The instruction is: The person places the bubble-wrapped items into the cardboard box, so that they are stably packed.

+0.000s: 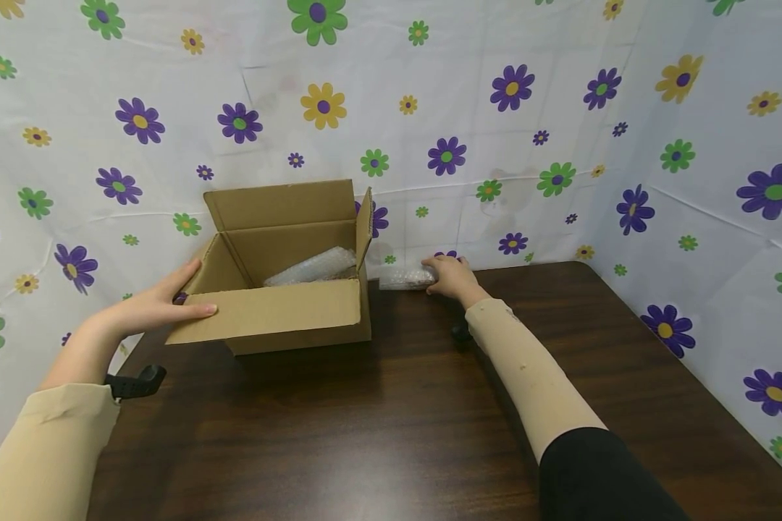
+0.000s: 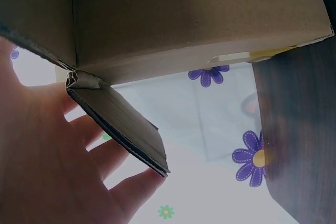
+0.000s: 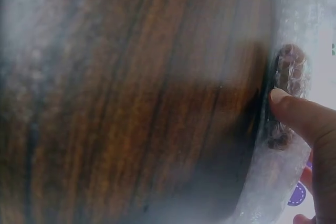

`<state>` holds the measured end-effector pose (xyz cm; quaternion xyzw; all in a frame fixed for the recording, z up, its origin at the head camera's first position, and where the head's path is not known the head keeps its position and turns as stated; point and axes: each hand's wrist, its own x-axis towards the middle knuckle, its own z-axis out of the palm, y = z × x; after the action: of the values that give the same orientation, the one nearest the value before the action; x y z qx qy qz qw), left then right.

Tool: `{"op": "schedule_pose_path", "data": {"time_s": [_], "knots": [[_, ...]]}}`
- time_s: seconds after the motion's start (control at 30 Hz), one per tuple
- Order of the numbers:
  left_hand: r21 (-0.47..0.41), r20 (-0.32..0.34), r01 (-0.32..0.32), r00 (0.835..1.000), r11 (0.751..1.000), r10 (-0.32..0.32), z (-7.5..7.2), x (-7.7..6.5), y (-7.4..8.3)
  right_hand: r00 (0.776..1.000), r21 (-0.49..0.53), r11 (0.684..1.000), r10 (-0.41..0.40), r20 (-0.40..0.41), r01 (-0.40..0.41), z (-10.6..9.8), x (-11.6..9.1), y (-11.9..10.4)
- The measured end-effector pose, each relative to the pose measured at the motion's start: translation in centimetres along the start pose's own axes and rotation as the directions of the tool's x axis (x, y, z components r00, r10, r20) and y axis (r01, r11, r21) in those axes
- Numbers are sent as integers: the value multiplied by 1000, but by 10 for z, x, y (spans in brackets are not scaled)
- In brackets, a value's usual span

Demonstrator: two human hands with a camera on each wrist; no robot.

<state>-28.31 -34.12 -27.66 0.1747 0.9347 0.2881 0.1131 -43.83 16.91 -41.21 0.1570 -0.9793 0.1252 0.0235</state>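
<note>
An open cardboard box (image 1: 300,336) stands on the left of the table. My left hand (image 1: 159,304) grips its left front corner, thumb over the front flap (image 1: 274,311); in the left wrist view, the fingers spread behind a folded side flap (image 2: 121,121). Inside the box lies a bubble-wrapped bundle (image 1: 316,266). To the box's right, at the table's back edge, my right hand (image 1: 452,278) holds a second bubble-wrapped bundle (image 1: 404,278). Up close, the thumb presses its near side, and something brownish (image 3: 291,69) shows through the clear wrap; its kind cannot be made out.
The dark wooden table (image 1: 391,427) meets a white flower-printed cloth (image 1: 397,130) at the back and right. The box's back flap (image 1: 280,206) and right flap (image 1: 365,224) stand up. A black strap (image 1: 133,383) sits on my left wrist.
</note>
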Motion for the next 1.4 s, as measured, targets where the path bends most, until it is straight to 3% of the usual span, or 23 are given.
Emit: {"op": "schedule_pose_path", "data": {"time_s": [0.27, 1.03, 1.4], "knots": [[19, -9, 6, 1000, 1000, -6, 1, 1, -1, 998, 19, 999, -43, -37, 43, 1, -6, -1], [0, 2, 1, 1000, 1000, -1, 1, 1, 0, 999, 98, 994, -43, -11, 44, 1, -5, 10], [-6, 13, -18, 1000, 1000, 18, 0, 2, -2, 990, 162, 980, -102, -94, 116, -18, -16, 12]]}}
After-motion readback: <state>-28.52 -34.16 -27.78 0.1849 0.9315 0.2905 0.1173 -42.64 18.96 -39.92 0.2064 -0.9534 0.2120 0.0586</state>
